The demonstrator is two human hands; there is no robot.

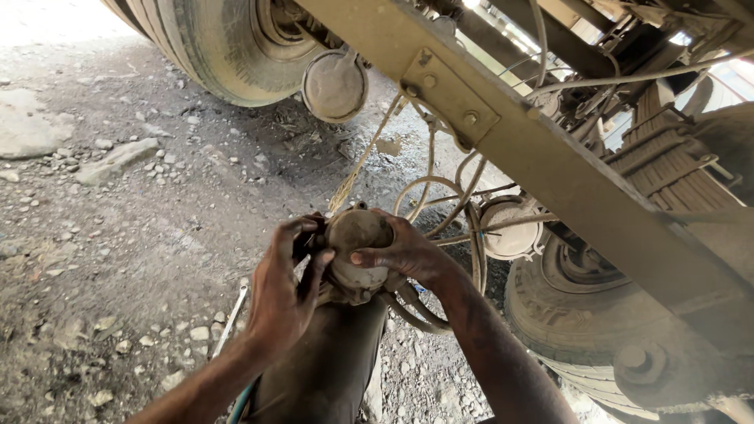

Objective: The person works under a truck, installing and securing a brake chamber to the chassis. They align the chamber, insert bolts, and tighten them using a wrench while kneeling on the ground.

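A dusty round metal canister [355, 253], about fist-sized, sits between both my hands under a truck chassis. My left hand [284, 290] grips its left side with fingers curled over the top edge. My right hand [402, 251] wraps over its right side, thumb pressed on the front. Hoses [416, 314] run from under the canister toward the right. The canister rests above a dark cylindrical part [330, 361] that reaches toward me.
A long rusty frame rail [550, 165] crosses diagonally overhead. Large tyres stand at top left [228, 55] and at right [581, 330]. Two other round chambers [335, 85] [510, 232] hang nearby. A wrench [232, 318] lies on the gravel ground [118, 235]. Leaf springs [667, 165] sit at right.
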